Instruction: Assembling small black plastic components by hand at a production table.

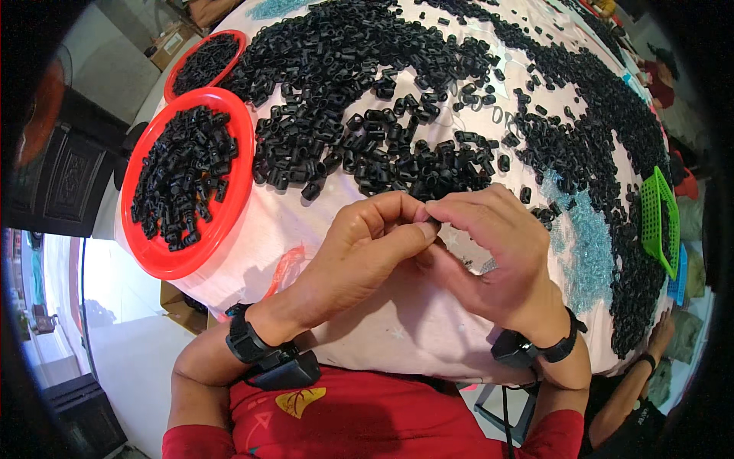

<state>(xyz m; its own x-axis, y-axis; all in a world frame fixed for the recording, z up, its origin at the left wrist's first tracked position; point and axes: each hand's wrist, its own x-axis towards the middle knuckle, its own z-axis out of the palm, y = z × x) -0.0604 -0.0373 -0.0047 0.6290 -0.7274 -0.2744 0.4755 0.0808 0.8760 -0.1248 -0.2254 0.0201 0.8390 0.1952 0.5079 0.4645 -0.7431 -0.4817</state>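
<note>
My left hand [359, 249] and my right hand [505, 241] meet above the near part of the table, thumbs and fingertips pinched together. Between the fingertips sits a small black plastic piece [433, 222], mostly covered by the fingers, so its shape is hard to make out. Just beyond my hands lies a loose heap of short black plastic tube-like pieces [436, 174]. To the left, a round red tray [244, 172] holds more black pieces [183, 176], which look longer than the loose ones.
A second red tray [171, 75] with thin black parts stands farther back. Clear bluish bits [587, 252] lie at the right, near a green basket [656, 222]. Black pieces spread across the cloth-covered table [390, 314]. Another person's forearm [631, 386] shows at the lower right.
</note>
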